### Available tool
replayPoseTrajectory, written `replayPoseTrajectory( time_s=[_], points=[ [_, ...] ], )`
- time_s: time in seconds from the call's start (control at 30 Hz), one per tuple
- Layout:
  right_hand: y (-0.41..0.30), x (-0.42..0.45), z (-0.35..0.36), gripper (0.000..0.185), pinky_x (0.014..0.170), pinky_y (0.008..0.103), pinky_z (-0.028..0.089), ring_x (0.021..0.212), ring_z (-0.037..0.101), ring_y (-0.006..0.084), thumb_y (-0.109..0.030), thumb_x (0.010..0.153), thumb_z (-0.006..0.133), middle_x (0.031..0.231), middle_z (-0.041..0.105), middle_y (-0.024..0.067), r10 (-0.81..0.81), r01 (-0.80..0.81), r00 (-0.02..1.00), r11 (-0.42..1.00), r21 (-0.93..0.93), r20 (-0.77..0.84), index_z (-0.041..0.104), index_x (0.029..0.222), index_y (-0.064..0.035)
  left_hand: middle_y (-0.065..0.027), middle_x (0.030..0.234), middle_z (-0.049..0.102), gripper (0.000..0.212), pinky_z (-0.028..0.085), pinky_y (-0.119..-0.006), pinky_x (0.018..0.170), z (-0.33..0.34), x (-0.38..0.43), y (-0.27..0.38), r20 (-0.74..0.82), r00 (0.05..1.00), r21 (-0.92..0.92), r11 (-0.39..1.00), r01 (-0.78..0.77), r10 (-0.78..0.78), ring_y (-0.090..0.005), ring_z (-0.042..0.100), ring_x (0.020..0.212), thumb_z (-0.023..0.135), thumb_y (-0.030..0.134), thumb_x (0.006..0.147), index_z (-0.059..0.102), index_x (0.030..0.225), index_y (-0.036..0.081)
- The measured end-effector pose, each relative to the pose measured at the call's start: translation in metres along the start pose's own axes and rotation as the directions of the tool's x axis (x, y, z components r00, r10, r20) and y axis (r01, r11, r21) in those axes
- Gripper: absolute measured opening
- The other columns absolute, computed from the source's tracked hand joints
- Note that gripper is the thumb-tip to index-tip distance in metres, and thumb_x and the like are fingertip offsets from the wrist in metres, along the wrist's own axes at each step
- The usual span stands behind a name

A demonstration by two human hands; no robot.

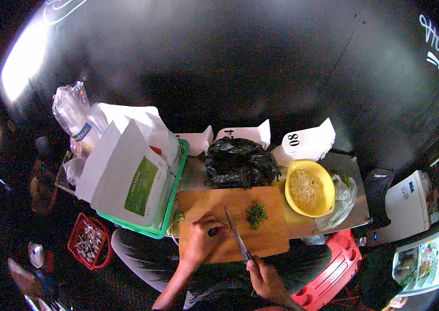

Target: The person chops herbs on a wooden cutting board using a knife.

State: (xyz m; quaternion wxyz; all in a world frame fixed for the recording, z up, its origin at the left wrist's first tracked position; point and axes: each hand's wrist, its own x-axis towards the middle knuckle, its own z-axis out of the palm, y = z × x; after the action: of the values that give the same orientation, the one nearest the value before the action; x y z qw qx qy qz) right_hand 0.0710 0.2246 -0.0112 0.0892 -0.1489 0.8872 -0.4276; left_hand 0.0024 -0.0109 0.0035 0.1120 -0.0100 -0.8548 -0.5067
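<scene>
My left hand (200,241) is curled on the wooden cutting board (239,245), with a small bunch of dark green herbs (214,231) in its fingers. In my right hand (266,282) is a kitchen knife (236,233), held by its dark handle. Its blade slants up and left over the board, close to my left fingers. A little pile of chopped green herbs (256,215) lies on the board to the right of the blade. Some loose green stems (177,215) rest at the board's left edge.
Left of the board, a green plastic basket (161,233) holds large white packages. Behind the board sits a black plastic bag (241,163); on the right, a yellow bowl (330,186) of pale, grainy food and a clear plastic bag (342,210). Lower down are a red basket (89,241) and red stool (332,268).
</scene>
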Motion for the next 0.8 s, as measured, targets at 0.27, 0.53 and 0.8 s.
replayPoseTrajectory(
  time_s=[0.27, 0.53, 0.8],
  points=[
    [0.01, 0.002, -0.002, 0.031, 0.068, 0.0509, 0.051, 0.076, 0.066, 0.043, -0.029, 0.106, 0.048, 0.083, 0.067, 0.0215, -0.057, 0.064, 0.995, 0.994, -0.084, 0.085, 0.058, 0.116, -0.0017, -0.0167, 0.094, 0.069, 0.019, 0.054, -0.041, 0.085, -0.002, 0.006, 0.015, -0.024, 1.0, -0.057, 0.998, 0.01, -0.012, -0.0344, 0.066, 0.091, 0.081, 0.007, 0.074, 0.073, 0.089, 0.0],
    [-0.009, 0.013, 0.0, 0.035, 0.063, 0.0577, 0.048, 0.073, 0.063, 0.049, -0.034, 0.107, 0.041, 0.078, 0.064, 0.0261, 0.183, -0.148, 0.966, 0.971, -0.189, 0.184, 0.057, 0.112, -0.0027, -0.0174, 0.097, 0.069, 0.017, 0.055, -0.041, 0.085, -0.011, 0.004, 0.026, -0.01, 1.0, 0.101, 0.995, -0.006, 0.008, -0.0352, 0.067, 0.092, 0.081, 0.008, 0.075, 0.073, 0.088, 0.0],
    [-0.016, 0.018, 0.014, 0.032, 0.059, 0.0569, 0.048, 0.064, 0.062, 0.0464, -0.032, 0.105, 0.045, 0.07, 0.063, 0.0243, -0.183, 0.157, 0.979, 0.958, -0.242, -0.086, 0.06, 0.106, -0.0034, -0.0189, 0.099, 0.069, 0.019, 0.054, -0.044, 0.086, -0.009, 0.008, 0.02, 0.051, 0.996, 0.145, 0.986, -0.082, 0.076, -0.0389, 0.066, 0.093, 0.077, 0.006, 0.075, 0.071, 0.091, -0.001]
  ],
)
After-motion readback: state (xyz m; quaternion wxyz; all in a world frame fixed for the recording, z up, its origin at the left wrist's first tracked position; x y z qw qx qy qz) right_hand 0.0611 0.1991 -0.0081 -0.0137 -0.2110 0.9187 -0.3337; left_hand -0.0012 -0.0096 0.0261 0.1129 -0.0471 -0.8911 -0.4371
